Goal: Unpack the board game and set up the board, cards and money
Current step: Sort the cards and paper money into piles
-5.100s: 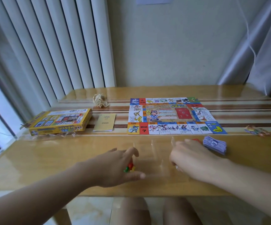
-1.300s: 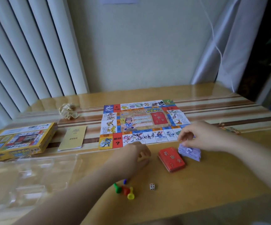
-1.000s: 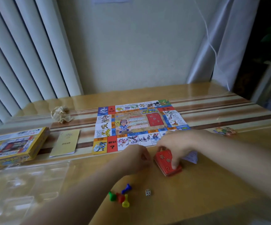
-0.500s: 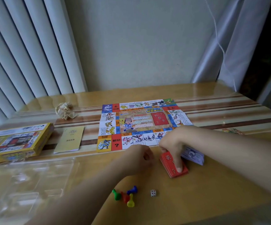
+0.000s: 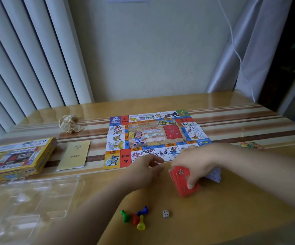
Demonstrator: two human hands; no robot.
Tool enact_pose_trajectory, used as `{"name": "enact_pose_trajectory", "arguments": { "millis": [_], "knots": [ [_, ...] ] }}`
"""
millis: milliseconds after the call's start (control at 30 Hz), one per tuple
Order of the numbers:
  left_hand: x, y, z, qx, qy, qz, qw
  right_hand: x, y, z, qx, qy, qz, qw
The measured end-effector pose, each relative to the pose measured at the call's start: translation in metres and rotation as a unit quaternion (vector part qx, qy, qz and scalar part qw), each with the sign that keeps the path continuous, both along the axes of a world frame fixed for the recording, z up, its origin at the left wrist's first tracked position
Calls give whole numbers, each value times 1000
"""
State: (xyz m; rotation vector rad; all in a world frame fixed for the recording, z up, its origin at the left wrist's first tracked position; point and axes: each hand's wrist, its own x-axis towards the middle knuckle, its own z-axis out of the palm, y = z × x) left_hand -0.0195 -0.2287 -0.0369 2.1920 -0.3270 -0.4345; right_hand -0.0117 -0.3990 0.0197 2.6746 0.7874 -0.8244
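My right grip (image 5: pixel 194 161) clamps the red deck (image 5: pixel 180 183); I'd square it, then lay it on the red panel (image 5: pixel 172 132) of the board (image 5: pixel 118 138), twelve o'clock. I can't tell whether my curled left grip (image 5: pixel 143 172) holds anything.

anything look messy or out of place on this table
A crumpled paper wad sits left of the board, like leftover wrapping. The coloured pawns lie tipped in a heap near the front edge beside the die, not on the board.
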Motion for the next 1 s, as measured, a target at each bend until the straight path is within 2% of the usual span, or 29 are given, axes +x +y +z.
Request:
{"name": "enact_pose_trajectory", "arguments": {
  "millis": [67,133,167,267,367,433,500,600,700,800,900,1000],
  "knots": [
    [-5,5,5,-144,79,17,986,-1,-1,10,92,-8,-18,996],
    [-12,10,9,-292,176,8,940,0,1,20,201,-3,-42,979],
    [-14,12,11,-335,206,0,920,-2,3,25,252,8,-53,966],
    [-19,18,16,-365,243,-29,898,-9,11,33,346,41,-76,934],
    [-22,25,20,-414,273,-84,865,-20,21,35,354,22,-69,933],
    [-24,27,24,-427,285,-106,852,-24,25,35,308,-38,-56,949],
    [-26,27,27,-435,290,-77,849,-26,29,36,288,-76,-61,953],
    [-28,26,34,-426,267,-21,864,-26,33,33,320,-114,-77,937],
    [-32,24,34,-423,250,54,869,-36,34,21,343,-175,-40,922],
    [-36,21,34,-378,239,93,889,-48,36,5,362,-166,-26,917],
    [-36,16,34,-344,235,78,906,-45,38,-8,432,-177,-13,884],
    [-36,15,36,-349,248,62,901,-38,35,-12,481,-168,-15,860]
  ]
}}
